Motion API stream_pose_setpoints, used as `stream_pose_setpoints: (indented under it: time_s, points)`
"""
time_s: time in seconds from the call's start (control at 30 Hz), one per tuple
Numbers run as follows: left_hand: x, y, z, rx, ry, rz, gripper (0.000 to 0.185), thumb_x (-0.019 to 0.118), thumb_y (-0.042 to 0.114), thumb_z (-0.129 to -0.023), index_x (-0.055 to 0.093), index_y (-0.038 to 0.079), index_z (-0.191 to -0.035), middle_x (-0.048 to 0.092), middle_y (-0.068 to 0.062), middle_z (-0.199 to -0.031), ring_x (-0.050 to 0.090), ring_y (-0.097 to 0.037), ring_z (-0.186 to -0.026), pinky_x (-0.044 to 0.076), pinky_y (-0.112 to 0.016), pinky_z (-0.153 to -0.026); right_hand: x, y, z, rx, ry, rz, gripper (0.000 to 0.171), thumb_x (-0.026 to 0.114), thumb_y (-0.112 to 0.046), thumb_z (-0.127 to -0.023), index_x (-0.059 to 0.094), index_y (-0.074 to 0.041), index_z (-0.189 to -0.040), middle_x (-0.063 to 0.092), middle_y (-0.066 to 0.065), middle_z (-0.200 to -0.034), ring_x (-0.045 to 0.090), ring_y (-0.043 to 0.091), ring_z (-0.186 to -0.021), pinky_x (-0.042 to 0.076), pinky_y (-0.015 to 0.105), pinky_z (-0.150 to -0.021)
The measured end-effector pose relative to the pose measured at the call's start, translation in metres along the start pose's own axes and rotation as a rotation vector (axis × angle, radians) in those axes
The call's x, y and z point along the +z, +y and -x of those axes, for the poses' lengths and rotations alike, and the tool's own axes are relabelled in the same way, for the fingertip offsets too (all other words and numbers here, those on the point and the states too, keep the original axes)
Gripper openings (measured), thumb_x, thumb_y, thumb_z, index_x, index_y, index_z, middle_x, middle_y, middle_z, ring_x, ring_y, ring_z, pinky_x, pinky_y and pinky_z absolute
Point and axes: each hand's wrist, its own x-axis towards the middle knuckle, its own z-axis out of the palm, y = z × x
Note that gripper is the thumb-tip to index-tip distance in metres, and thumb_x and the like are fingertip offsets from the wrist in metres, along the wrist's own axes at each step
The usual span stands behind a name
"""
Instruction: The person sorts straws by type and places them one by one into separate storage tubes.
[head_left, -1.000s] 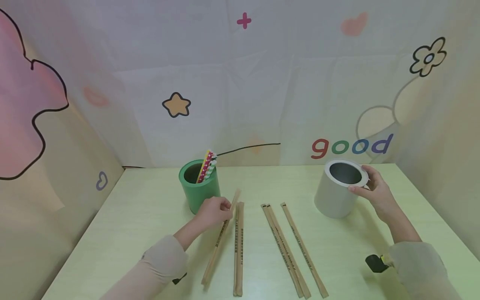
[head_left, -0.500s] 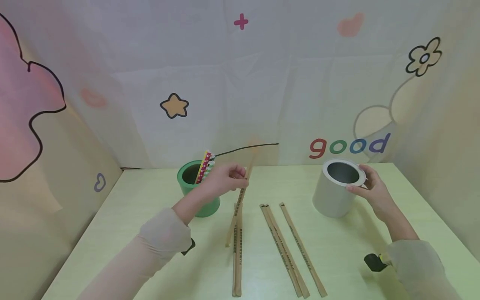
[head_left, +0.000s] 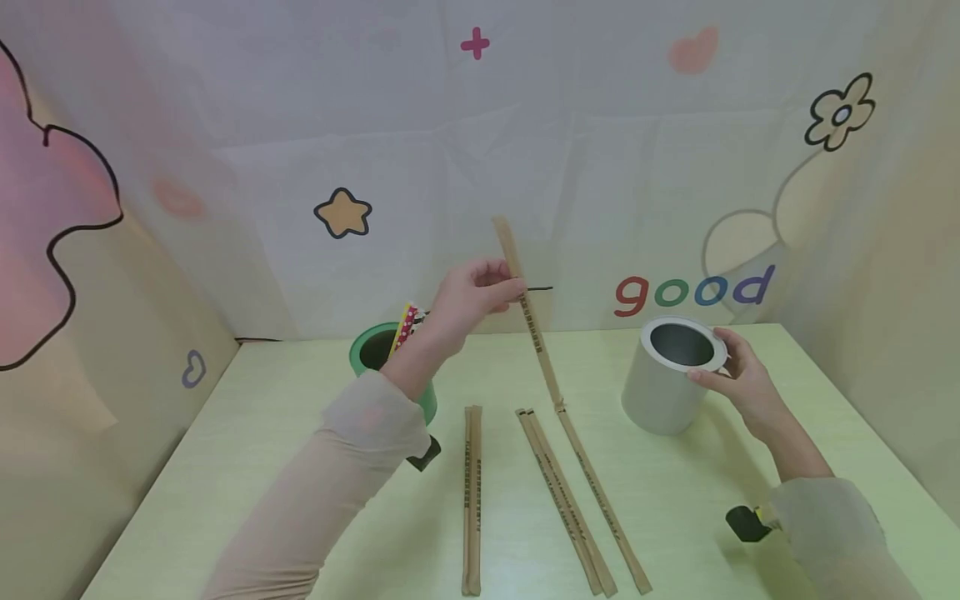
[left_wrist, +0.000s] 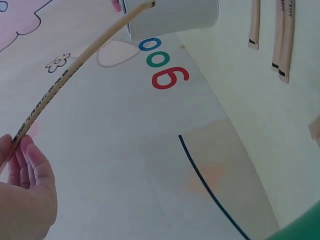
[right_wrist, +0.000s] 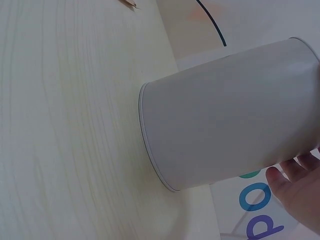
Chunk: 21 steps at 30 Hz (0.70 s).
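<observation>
A green cup (head_left: 390, 367) stood at the left of the table (head_left: 262, 467) with a few patterned straws (head_left: 408, 323) leaning inside it. Just right of it and higher, the left hand (head_left: 472, 292) was raised above the table and pinched a wrapped pair of chopsticks (head_left: 528, 312) between thumb and fingertips near its upper part. That pair hung tilted in the air, top end against the backdrop and lower end slanting down to the right toward the grey cup. Below, three more wrapped pairs (head_left: 555, 492) lay flat on the table between the two cups. At the right, the grey cup (head_left: 663, 379) stood upright on the table. The right hand (head_left: 738, 379) held it at the rim, fingers curled round the far side.
</observation>
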Motion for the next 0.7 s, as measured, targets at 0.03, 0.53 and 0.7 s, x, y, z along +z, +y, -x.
stream_pose_setpoints:
  time_s: [0.03, 0.53, 0.7]
  points:
    - [0.003, -0.001, -0.003, 0.009, 0.018, 0.028, 0.018, 0.061, 0.016, -0.083, 0.057, 0.003, -0.096, 0.060, -0.004, -0.090, 0.060, -0.014, -0.086, 0.049, -0.031, -0.083, 0.000, 0.000, 0.000, 0.004, 0.000, 0.009, 0.070, 0.057, -0.011, -0.085, 0.012, -0.008, -0.139, 0.024, 0.009, -0.132, 0.032, 0.008, -0.114, 0.036, 0.002, -0.077]
    - [0.065, -0.026, -0.036, 0.003, 0.245, 0.369, 0.014, 0.061, 0.009, -0.082, 0.056, 0.001, -0.091, 0.060, -0.001, -0.080, 0.059, -0.007, -0.071, 0.052, -0.028, -0.076, 0.000, 0.000, 0.001, -0.007, 0.008, 0.023, 0.069, 0.057, -0.010, -0.085, 0.013, -0.007, -0.137, 0.029, 0.003, -0.127, 0.035, 0.005, -0.109, 0.036, 0.003, -0.077]
    - [0.084, -0.030, -0.041, -0.016, 0.290, 0.390, 0.011, 0.062, 0.010, -0.082, 0.057, 0.003, -0.089, 0.059, 0.001, -0.078, 0.059, -0.007, -0.071, 0.052, -0.027, -0.073, -0.001, -0.001, 0.001, 0.010, 0.003, 0.074, 0.071, 0.056, -0.012, -0.086, 0.010, -0.004, -0.139, 0.021, 0.014, -0.133, 0.034, 0.007, -0.112, 0.036, 0.002, -0.077]
